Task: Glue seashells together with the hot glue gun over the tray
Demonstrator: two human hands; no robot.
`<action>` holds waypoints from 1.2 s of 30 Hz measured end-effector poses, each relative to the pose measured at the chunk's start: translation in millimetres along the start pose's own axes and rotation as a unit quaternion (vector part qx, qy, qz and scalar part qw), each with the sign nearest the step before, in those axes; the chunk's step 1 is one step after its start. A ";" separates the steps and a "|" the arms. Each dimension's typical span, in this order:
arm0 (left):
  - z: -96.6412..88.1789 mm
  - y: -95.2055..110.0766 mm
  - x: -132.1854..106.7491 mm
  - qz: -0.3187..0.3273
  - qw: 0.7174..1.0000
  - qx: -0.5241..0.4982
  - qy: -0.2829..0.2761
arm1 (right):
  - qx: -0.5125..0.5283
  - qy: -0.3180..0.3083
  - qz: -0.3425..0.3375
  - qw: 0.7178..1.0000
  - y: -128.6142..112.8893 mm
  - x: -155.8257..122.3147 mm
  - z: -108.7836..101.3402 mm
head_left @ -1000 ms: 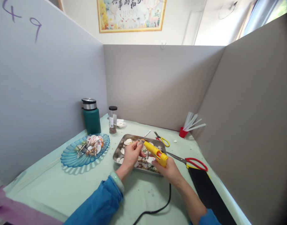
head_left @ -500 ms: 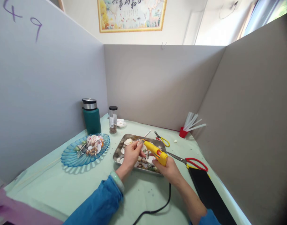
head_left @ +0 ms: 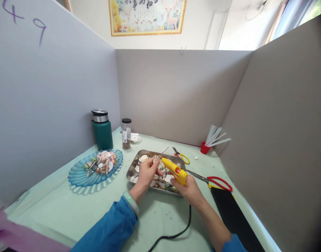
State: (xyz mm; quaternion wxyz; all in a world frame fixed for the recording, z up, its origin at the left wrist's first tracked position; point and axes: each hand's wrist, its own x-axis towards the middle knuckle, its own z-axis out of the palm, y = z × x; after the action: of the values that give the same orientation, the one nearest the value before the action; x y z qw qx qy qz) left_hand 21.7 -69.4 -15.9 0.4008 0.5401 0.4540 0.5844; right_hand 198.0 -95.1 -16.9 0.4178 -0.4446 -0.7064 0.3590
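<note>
My right hand [head_left: 190, 190] grips a yellow glue gun [head_left: 175, 170] whose nozzle points up and left toward my left hand. A black cord [head_left: 176, 232] runs from the gun toward me. My left hand [head_left: 147, 173] is closed in a pinch on a small pale shell [head_left: 156, 160] held right at the nozzle tip. Both hands hover over a metal tray [head_left: 131, 168] filled with several shells and pebbles.
A blue glass dish [head_left: 79, 175] with shells lies left. A green flask [head_left: 102, 130] and a small jar [head_left: 126, 133] stand behind it. Yellow scissors [head_left: 183, 156], red scissors [head_left: 215, 181], a red cup of glue sticks [head_left: 206, 146] and a black slab [head_left: 232, 217] sit right. Partition walls enclose the table.
Almost nothing differs; both hands hold the same pose, with the glue gun nozzle staying at the shell.
</note>
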 end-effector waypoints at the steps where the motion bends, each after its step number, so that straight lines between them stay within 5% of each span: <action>1: 0.0 0.8 -0.2 0.000 1.000 0.001 -0.002 | -0.001 0.000 0.000 1.000 -0.6 0.0 0.1; 36: -0.2 3.1 -0.1 -0.037 0.997 -0.065 0.030 | -0.025 0.031 -0.008 0.999 0.2 -1.0 2.2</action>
State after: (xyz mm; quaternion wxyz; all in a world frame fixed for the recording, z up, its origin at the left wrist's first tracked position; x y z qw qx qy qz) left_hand 21.6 -70.3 -13.0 0.4429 0.4781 0.4463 0.6132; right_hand 196.3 -96.2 -18.3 0.4313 -0.4603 -0.7051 0.3238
